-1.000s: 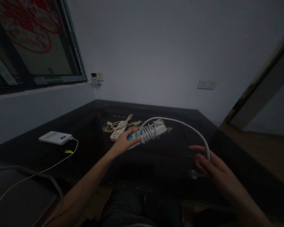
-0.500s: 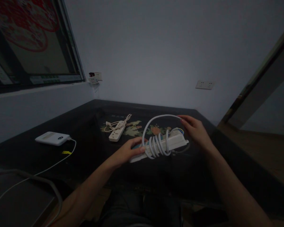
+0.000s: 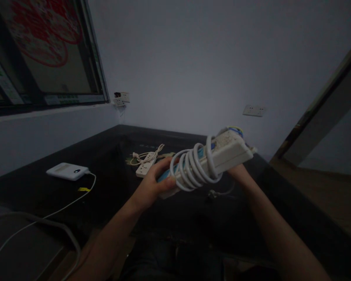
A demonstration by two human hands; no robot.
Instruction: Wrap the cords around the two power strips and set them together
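My left hand [image 3: 153, 183] is closed round the near-left end of a white power strip [image 3: 234, 154], thumb in front, with a blue patch showing beside it. Several loops of thick grey cord [image 3: 190, 169] wrap the strip's middle. Its far end tilts up to the right, where blue and yellow wires [image 3: 236, 130] stick out. My right hand [image 3: 236, 171] is behind and below that raised end; its fingers are hidden by the strip. A plug [image 3: 213, 194] with a short length of cord lies on the dark table below.
A smaller white power strip [image 3: 144, 168] with its cord lies behind my left hand on the black table [image 3: 105, 156]. To the left is a white power bank [image 3: 67, 171] with a cable, near a yellow tag [image 3: 84, 189]. Wall sockets [image 3: 254, 111] are at the back.
The power strip has risen closer to me and its right end tips higher. The loose arc of cord now lies wound round the strip. My right hand has moved down behind it.
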